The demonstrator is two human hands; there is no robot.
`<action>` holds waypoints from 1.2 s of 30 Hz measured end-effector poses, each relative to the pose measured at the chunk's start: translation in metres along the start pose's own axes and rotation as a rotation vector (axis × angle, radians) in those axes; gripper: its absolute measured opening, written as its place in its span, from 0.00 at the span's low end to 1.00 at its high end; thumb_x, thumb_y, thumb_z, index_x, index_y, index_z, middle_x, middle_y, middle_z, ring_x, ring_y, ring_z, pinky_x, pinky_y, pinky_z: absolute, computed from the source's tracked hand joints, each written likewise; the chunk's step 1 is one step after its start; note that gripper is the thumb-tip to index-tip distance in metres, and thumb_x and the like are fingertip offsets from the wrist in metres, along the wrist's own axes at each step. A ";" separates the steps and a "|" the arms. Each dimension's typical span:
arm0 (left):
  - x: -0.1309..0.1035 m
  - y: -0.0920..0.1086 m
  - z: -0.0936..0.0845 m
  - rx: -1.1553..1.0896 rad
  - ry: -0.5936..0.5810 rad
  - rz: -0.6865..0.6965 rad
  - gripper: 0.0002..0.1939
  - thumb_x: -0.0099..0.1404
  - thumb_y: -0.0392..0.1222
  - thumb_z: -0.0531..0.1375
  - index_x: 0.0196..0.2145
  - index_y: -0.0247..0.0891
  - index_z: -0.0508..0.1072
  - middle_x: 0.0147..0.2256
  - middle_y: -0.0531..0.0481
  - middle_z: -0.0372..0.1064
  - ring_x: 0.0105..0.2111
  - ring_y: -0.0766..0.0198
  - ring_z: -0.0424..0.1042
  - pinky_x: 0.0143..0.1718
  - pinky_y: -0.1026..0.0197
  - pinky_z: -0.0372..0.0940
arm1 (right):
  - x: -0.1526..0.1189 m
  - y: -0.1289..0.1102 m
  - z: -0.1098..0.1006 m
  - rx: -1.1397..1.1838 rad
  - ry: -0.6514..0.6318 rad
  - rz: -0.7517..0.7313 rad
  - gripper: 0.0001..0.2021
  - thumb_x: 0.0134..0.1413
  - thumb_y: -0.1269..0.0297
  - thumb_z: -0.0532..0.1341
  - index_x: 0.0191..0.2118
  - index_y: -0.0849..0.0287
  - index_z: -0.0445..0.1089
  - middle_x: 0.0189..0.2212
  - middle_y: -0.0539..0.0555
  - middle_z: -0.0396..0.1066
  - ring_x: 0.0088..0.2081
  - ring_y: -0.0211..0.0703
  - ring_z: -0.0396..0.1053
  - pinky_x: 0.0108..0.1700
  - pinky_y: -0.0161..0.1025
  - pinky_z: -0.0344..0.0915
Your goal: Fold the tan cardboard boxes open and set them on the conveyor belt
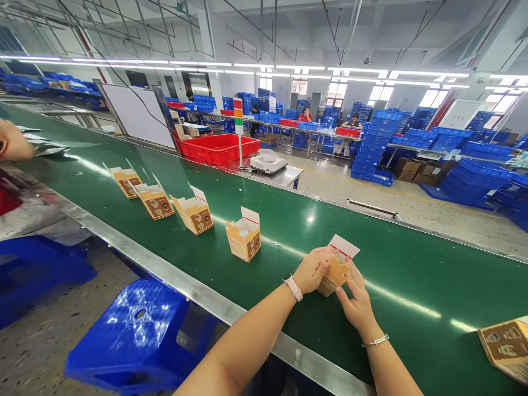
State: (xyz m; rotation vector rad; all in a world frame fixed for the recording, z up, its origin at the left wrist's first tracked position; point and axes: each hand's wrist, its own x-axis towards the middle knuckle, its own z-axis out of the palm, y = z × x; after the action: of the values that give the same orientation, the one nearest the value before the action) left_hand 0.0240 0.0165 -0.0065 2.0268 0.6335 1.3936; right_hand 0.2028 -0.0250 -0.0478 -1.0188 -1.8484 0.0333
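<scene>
A small tan-and-brown carton (337,270) stands on the green conveyor belt in front of me, its lid flap raised with a red strip across it. My left hand (314,269), with a pink watch strap at the wrist, wraps the carton's left side, thumb against a side flap. On the other side, my right hand (358,301) grips the carton near its right flap, fingers behind and thumb in front. The hands hide much of the carton and its contents. To the left stands an open carton (244,242) with something clear or whitish inside.
Several more open cartons (193,214) line the green belt (284,302) leftward. A closed-looking carton (506,346) lies at the right edge. Another person's hand (14,142) shows far left. Blue stools (132,330) stand below the metal edge; a red bin (218,149) and scale (268,162) sit beyond.
</scene>
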 end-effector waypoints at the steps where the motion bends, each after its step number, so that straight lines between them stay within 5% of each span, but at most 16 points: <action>1: 0.001 0.000 -0.001 0.012 -0.035 0.002 0.35 0.69 0.61 0.36 0.45 0.38 0.74 0.48 0.40 0.72 0.53 0.55 0.66 0.58 0.48 0.58 | 0.001 -0.001 0.000 -0.012 0.014 -0.011 0.23 0.61 0.56 0.56 0.61 0.53 0.62 0.59 0.60 0.62 0.61 0.57 0.58 0.58 0.62 0.60; 9: 0.001 0.005 0.003 0.060 -0.131 -0.047 0.33 0.70 0.56 0.36 0.39 0.37 0.76 0.38 0.41 0.75 0.45 0.55 0.70 0.54 0.49 0.62 | 0.014 -0.012 -0.005 -0.072 0.094 -0.026 0.14 0.62 0.58 0.55 0.46 0.55 0.75 0.49 0.59 0.72 0.54 0.56 0.65 0.51 0.60 0.66; 13: -0.007 0.007 0.018 0.111 -0.028 -0.041 0.25 0.71 0.50 0.41 0.37 0.37 0.74 0.38 0.42 0.75 0.43 0.55 0.71 0.52 0.47 0.63 | 0.019 -0.016 -0.012 -0.026 0.105 -0.020 0.14 0.63 0.59 0.54 0.34 0.55 0.76 0.38 0.57 0.76 0.50 0.54 0.67 0.49 0.56 0.68; 18: -0.014 0.005 0.024 0.169 0.169 -0.080 0.19 0.67 0.49 0.51 0.51 0.36 0.65 0.49 0.39 0.70 0.47 0.56 0.71 0.44 0.52 0.69 | 0.018 -0.020 -0.007 0.015 0.184 0.255 0.20 0.60 0.53 0.54 0.23 0.56 0.72 0.32 0.58 0.73 0.43 0.52 0.69 0.45 0.51 0.68; 21: -0.014 0.008 0.023 0.343 0.050 0.058 0.17 0.68 0.45 0.50 0.50 0.40 0.69 0.54 0.43 0.68 0.56 0.53 0.63 0.52 0.47 0.62 | 0.017 -0.025 -0.003 0.013 0.338 0.404 0.14 0.56 0.53 0.57 0.31 0.58 0.71 0.39 0.60 0.71 0.41 0.51 0.69 0.40 0.48 0.68; 23: -0.013 0.012 0.024 0.452 -0.052 0.069 0.16 0.66 0.46 0.52 0.48 0.41 0.71 0.52 0.45 0.70 0.57 0.50 0.60 0.53 0.43 0.58 | 0.018 -0.028 -0.004 -0.076 0.412 0.376 0.13 0.55 0.55 0.57 0.37 0.59 0.70 0.45 0.63 0.68 0.45 0.53 0.67 0.41 0.49 0.67; 27: -0.011 0.021 0.031 0.504 -0.141 -0.038 0.19 0.63 0.49 0.57 0.50 0.42 0.71 0.51 0.45 0.71 0.56 0.47 0.61 0.51 0.40 0.54 | 0.022 -0.034 -0.015 -0.393 0.265 0.197 0.14 0.57 0.64 0.49 0.30 0.57 0.71 0.45 0.59 0.71 0.52 0.57 0.62 0.50 0.57 0.57; 30: -0.006 0.027 0.035 0.499 -0.202 -0.077 0.15 0.63 0.47 0.55 0.46 0.44 0.73 0.49 0.48 0.73 0.56 0.48 0.61 0.53 0.38 0.51 | 0.023 -0.037 -0.023 -0.552 0.174 0.208 0.16 0.57 0.65 0.49 0.25 0.57 0.71 0.42 0.58 0.72 0.54 0.59 0.60 0.50 0.59 0.53; 36: 0.001 0.027 0.047 0.510 -0.283 -0.089 0.11 0.64 0.44 0.53 0.39 0.41 0.73 0.42 0.46 0.75 0.52 0.51 0.65 0.54 0.37 0.50 | 0.020 -0.039 -0.024 -0.658 0.230 0.212 0.18 0.59 0.62 0.49 0.25 0.58 0.71 0.42 0.59 0.72 0.52 0.59 0.60 0.50 0.58 0.52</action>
State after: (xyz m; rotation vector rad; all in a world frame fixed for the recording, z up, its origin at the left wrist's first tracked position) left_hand 0.0701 -0.0117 0.0005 2.4915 1.0108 0.9265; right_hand 0.1932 -0.0467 -0.0038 -1.5904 -1.5551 -0.5750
